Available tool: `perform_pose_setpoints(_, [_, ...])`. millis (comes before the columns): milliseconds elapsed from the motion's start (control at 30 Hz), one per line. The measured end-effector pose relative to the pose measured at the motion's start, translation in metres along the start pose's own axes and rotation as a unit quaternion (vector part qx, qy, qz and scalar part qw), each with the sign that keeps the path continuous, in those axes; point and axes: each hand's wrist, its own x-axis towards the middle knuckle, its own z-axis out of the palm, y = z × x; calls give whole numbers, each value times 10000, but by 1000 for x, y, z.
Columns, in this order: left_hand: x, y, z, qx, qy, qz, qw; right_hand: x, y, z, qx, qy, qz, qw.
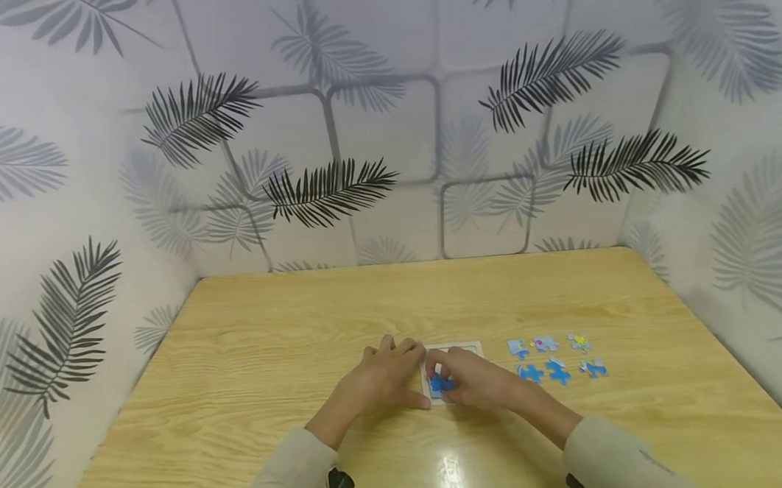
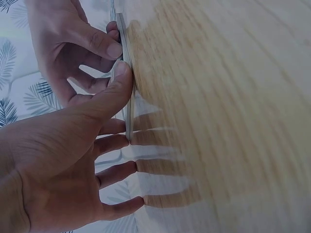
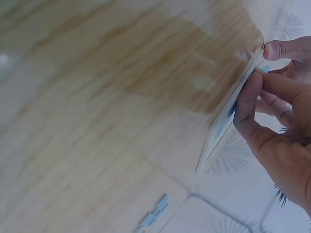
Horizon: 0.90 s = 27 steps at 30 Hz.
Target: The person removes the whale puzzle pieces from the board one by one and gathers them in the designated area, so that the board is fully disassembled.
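Note:
A pale, shallow puzzle tray lies on the table between the two hands. Blue puzzle piece sits at its lower left corner, partly covered by fingers. My right hand pinches at this piece with curled fingers and thumb; the right wrist view shows its fingertips against the tray's face. My left hand is spread along the tray's left side, its thumb on the edge and other fingertips on the table. How many pieces lie under the right hand is hidden.
Several loose puzzle pieces, blue and light blue, lie in two rows right of the tray, one with a yellow figure. The wooden table meets leaf-patterned walls at the back and sides.

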Motion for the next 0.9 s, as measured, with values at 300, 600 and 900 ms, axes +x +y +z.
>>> perform_pose_setpoints(300, [-3,-2,-1,-131,7,49,9999,1,-3,6,-216,143,-21,9997])
perform_pose_setpoints(600, [-3,1,-2,-144,-61,77,9998,-8,-5,7,-126,252,347,9990])
perform_pose_setpoints(900, [0,1,-2,-150,-126,44,9998,-19,-2,3,140,392,-1,9991])
